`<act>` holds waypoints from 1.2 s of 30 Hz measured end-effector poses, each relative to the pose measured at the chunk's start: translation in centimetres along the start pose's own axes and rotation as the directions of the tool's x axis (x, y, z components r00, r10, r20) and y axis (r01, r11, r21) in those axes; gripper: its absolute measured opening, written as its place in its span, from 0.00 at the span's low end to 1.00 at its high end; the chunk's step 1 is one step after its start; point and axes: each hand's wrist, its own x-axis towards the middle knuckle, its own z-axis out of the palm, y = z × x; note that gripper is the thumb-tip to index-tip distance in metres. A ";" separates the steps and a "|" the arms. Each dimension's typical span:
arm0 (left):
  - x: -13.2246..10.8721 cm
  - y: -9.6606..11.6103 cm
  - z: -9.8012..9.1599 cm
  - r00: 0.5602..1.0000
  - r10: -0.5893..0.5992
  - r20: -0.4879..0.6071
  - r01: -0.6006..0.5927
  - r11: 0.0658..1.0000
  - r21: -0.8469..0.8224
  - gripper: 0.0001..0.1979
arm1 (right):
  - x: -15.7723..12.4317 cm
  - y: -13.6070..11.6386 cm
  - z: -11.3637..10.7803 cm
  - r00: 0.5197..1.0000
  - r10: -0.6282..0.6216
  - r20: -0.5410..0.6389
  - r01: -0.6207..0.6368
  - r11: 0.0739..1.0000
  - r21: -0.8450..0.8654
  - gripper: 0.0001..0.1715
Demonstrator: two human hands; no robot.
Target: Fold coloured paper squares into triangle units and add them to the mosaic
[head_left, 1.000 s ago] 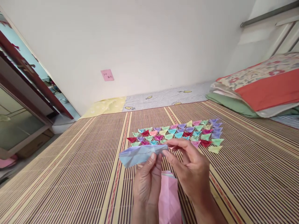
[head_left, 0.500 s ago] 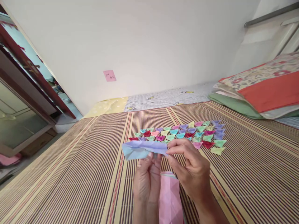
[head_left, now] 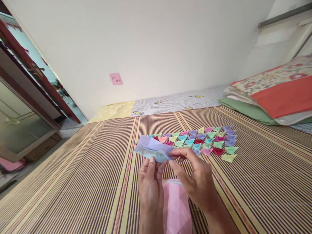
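Observation:
A folded sheet of paper (head_left: 153,147), lilac on one side and pale blue on the other, is held up between both hands. My left hand (head_left: 151,175) pinches its lower edge from below, thumb in front. At the right end, the thumb and fingertips of my right hand (head_left: 195,172) close on a narrow corner. Beneath the hands lies a stack of pink paper (head_left: 175,204), its other layers showing at the top edge. Behind the held sheet, rows of small folded paper pieces (head_left: 198,142) in many colours sit on the mat; the sheet hides some of them.
The striped bamboo mat (head_left: 80,182) spreads over the whole surface. Folded bedding (head_left: 280,94) is piled at the far right. Yellow cloth (head_left: 114,110) and checked cloth (head_left: 168,104) run along the wall, where a pink note (head_left: 115,79) is stuck. A doorway opens at left.
The sheet's left end has tilted up and swung back, and the paper now looks bent toward the right hand. My left thumb has shifted slightly left along the lower edge.

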 end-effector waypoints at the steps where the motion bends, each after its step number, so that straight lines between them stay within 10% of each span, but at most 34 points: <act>1: 0.0 0.0 -0.1 0.999 0.012 0.033 -0.014 0.999 0.035 0.11 | 0.0 0.0 0.0 1.000 0.025 -0.009 -0.025 1.000 -0.008 0.08; 12: 0.1 0.3 -1.1 0.961 0.080 0.266 -0.173 0.921 0.348 0.14 | 0.4 -0.7 -0.3 1.000 0.013 0.002 -0.013 0.996 0.083 0.08; 36: -0.5 1.2 -0.5 0.955 0.010 0.295 -0.152 0.873 0.463 0.15 | 0.0 0.1 -0.7 0.984 0.169 -0.058 -0.166 0.985 0.051 0.13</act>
